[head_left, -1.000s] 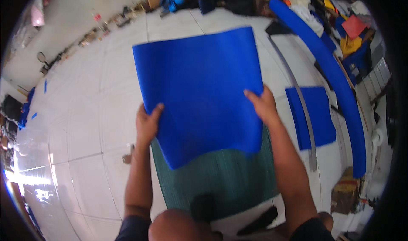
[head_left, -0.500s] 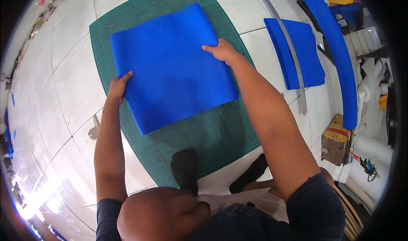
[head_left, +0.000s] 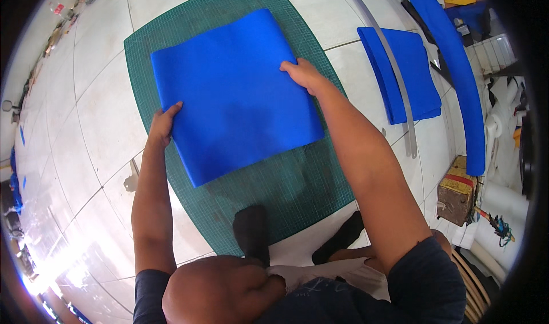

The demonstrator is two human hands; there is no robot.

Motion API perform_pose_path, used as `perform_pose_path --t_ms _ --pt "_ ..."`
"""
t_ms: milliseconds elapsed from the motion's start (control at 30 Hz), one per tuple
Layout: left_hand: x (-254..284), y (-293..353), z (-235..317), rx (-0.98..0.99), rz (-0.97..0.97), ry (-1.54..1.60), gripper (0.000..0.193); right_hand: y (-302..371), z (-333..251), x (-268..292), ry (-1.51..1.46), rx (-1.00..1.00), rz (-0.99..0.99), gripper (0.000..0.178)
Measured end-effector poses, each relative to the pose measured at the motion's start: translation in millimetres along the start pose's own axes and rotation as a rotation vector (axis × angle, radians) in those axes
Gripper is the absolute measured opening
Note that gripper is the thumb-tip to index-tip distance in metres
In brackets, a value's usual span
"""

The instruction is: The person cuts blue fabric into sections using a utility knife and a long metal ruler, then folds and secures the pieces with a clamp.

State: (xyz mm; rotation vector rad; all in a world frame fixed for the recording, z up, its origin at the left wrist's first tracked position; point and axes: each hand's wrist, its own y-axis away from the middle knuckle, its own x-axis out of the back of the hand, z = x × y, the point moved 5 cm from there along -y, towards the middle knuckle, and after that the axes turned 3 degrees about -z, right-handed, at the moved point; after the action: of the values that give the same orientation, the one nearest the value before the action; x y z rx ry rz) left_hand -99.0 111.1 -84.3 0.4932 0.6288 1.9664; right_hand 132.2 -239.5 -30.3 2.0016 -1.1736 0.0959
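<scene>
Between the left hand (head_left: 163, 124) and the right hand (head_left: 304, 75) is the blue sheet (head_left: 240, 95), each side edge pinched under a thumb, the other fingers mostly hidden beneath. Below the fingers and sheet spreads the green mat (head_left: 297, 204); whether sheet and mat touch, I cannot tell. Right of the right fingers lies a folded blue cloth (head_left: 420, 87), a grey strip (head_left: 390, 55) across it. Farther right runs a long blue piece (head_left: 462, 90), a box (head_left: 455, 195) near its closer end.
</scene>
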Motion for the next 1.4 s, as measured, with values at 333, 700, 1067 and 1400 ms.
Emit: perform_pose_path --t_ms 333,700,1067,1400 --pt "-7.5 9.6 5.2 -0.034 -0.005 0.018 0.061 -2.6 2.8 2.4 0.042 0.061 0.047 0.069" --pt "-14.5 34.8 23.7 -0.132 0.055 -0.04 0.074 23.9 -6.3 12.6 -0.171 -0.003 -0.138 0.073" --pt "-4.6 63.9 4.3 -0.128 -0.068 -0.069 0.078 42.9 56.1 23.1 -0.212 -0.004 -0.091 0.093" --pt "2.7 86.0 -12.8 -0.231 -0.074 -0.231 0.07 73.5 84.1 23.5 0.036 0.23 -0.196 0.075"
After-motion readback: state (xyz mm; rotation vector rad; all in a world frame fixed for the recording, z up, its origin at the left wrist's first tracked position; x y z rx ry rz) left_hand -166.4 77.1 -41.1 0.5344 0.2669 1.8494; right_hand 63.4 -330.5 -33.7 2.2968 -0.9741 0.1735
